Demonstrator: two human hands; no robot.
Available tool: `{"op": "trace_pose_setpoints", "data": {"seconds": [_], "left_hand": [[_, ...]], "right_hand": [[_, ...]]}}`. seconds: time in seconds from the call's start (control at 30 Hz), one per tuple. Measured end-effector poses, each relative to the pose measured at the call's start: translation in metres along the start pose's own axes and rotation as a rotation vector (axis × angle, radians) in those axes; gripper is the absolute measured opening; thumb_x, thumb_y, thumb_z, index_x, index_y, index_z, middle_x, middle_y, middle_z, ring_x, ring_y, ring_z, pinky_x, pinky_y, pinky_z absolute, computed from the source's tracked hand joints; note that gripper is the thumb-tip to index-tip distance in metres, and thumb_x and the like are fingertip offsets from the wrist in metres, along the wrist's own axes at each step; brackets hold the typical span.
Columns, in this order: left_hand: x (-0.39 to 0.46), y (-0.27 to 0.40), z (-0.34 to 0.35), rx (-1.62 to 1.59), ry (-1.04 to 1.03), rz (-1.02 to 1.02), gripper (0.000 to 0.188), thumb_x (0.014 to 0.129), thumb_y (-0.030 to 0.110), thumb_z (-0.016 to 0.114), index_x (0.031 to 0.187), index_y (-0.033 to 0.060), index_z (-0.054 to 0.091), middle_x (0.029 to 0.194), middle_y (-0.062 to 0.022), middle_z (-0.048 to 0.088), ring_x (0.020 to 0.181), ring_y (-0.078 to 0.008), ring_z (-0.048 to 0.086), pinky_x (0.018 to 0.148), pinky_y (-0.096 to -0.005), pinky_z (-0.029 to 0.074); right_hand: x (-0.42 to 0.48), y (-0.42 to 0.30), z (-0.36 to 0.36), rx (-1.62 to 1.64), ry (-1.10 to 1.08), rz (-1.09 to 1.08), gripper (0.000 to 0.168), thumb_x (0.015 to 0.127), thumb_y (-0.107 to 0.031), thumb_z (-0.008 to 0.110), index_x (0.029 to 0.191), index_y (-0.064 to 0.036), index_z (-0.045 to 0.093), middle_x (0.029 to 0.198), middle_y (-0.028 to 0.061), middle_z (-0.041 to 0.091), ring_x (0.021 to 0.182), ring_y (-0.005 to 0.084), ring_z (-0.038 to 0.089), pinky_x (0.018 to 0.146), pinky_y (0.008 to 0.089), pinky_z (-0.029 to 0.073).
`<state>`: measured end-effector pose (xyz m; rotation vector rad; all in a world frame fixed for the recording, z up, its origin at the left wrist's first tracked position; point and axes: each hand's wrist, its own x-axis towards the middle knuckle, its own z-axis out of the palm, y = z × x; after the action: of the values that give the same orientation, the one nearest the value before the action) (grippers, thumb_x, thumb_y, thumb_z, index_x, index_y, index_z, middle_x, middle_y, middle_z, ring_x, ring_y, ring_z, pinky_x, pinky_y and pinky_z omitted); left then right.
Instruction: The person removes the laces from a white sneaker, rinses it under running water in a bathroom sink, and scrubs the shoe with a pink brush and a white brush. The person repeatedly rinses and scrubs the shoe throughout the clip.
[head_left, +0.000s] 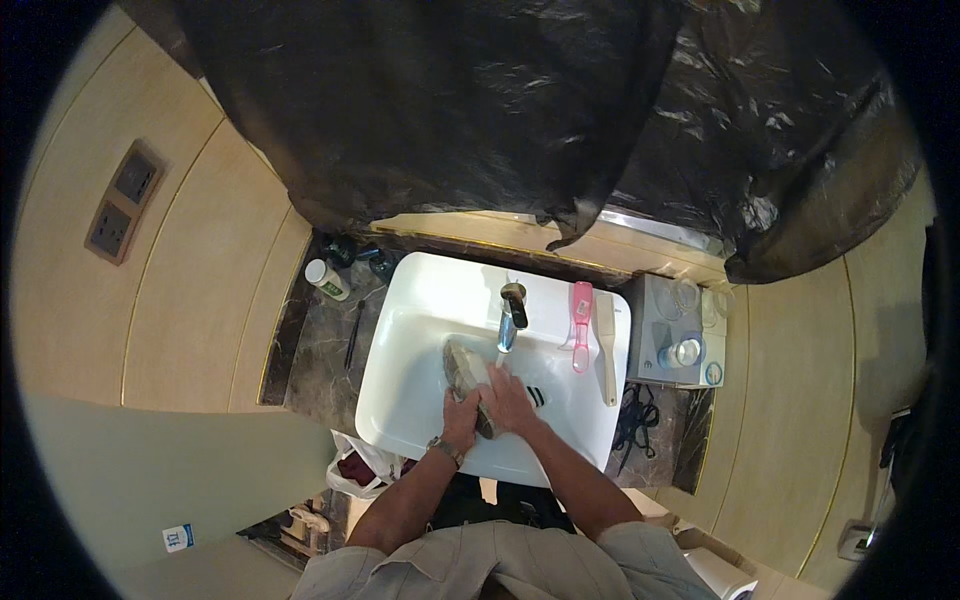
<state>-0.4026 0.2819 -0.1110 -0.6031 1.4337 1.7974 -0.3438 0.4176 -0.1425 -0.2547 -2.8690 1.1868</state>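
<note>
Over the white washbasin (409, 405), I hold a grey and white item, apparently a shoe (466, 367), tilted with its far end up towards the back left. My left hand (459, 420), with a watch on the wrist, grips its near part. My right hand (508, 397) lies on its right side, under the spout of the chrome tap (511, 322); water seems to run there. Part of the item is hidden by my fingers. On the basin's right ledge lie a pink brush-like tool (581, 322) and a long cream-coloured tool (606, 349).
Left of the basin stand a white bottle (328, 280) and dark bottles (341, 251) on the dark marble counter (322, 367). At the right are a grey box (652, 322) with clear cups and a black cord (637, 424). Black plastic sheeting (450, 112) hangs behind.
</note>
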Motion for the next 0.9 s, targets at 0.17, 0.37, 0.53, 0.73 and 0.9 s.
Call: {"op": "trace_pose_setpoints", "data": {"seconds": [0.17, 0.37, 0.53, 0.73, 0.9], "left_hand": [[-0.006, -0.003, 0.002, 0.054, -0.022, 0.073, 0.099, 0.096, 0.028, 0.075, 0.169, 0.0057, 0.012, 0.143, -0.0201, 0.056, 0.122, -0.0274, 0.060, 0.096, -0.0395, 0.056], [0.010, -0.018, -0.023, 0.231, -0.094, 0.111, 0.092, 0.102, 0.028, 0.067, 0.170, 0.0065, 0.010, 0.147, -0.0183, 0.054, 0.127, -0.0261, 0.058, 0.101, -0.0372, 0.054], [0.001, -0.014, -0.017, -0.054, -0.139, 0.095, 0.083, 0.104, 0.024, 0.063, 0.170, 0.0114, 0.015, 0.141, -0.0182, 0.057, 0.122, -0.0280, 0.061, 0.097, -0.0412, 0.057], [-0.011, 0.007, -0.010, 0.149, -0.202, 0.050, 0.082, 0.107, 0.026, 0.060, 0.170, 0.0113, 0.011, 0.148, -0.0175, 0.053, 0.125, -0.0271, 0.060, 0.101, -0.0400, 0.055], [-0.008, 0.009, -0.016, 0.067, -0.236, 0.036, 0.079, 0.109, 0.028, 0.057, 0.171, 0.0107, 0.010, 0.149, -0.0153, 0.054, 0.126, -0.0254, 0.059, 0.103, -0.0394, 0.054]], "right_hand": [[-0.058, -0.032, -0.010, 0.009, 0.023, -0.003, 0.064, 0.107, -0.037, 0.053, 0.156, 0.002, 0.038, 0.161, 0.0286, 0.040, 0.148, 0.0458, 0.039, 0.117, 0.0610, 0.035], [0.046, -0.002, 0.019, 0.236, -0.095, 0.174, 0.065, 0.108, -0.038, 0.051, 0.159, -0.002, 0.034, 0.162, 0.0318, 0.035, 0.148, 0.0463, 0.039, 0.118, 0.0580, 0.036], [0.009, -0.003, 0.009, 0.100, -0.142, -0.027, 0.066, 0.109, -0.041, 0.047, 0.159, 0.002, 0.035, 0.166, 0.0293, 0.030, 0.154, 0.0454, 0.031, 0.123, 0.0551, 0.029], [-0.055, -0.061, -0.033, 0.043, -0.127, 0.085, 0.072, 0.107, -0.046, 0.051, 0.153, 0.008, 0.038, 0.162, 0.0313, 0.035, 0.151, 0.0470, 0.035, 0.122, 0.0613, 0.028], [0.031, -0.033, 0.004, 0.193, -0.065, 0.138, 0.077, 0.109, -0.048, 0.047, 0.159, 0.008, 0.029, 0.165, 0.0321, 0.030, 0.156, 0.0471, 0.025, 0.128, 0.0563, 0.020]]}}
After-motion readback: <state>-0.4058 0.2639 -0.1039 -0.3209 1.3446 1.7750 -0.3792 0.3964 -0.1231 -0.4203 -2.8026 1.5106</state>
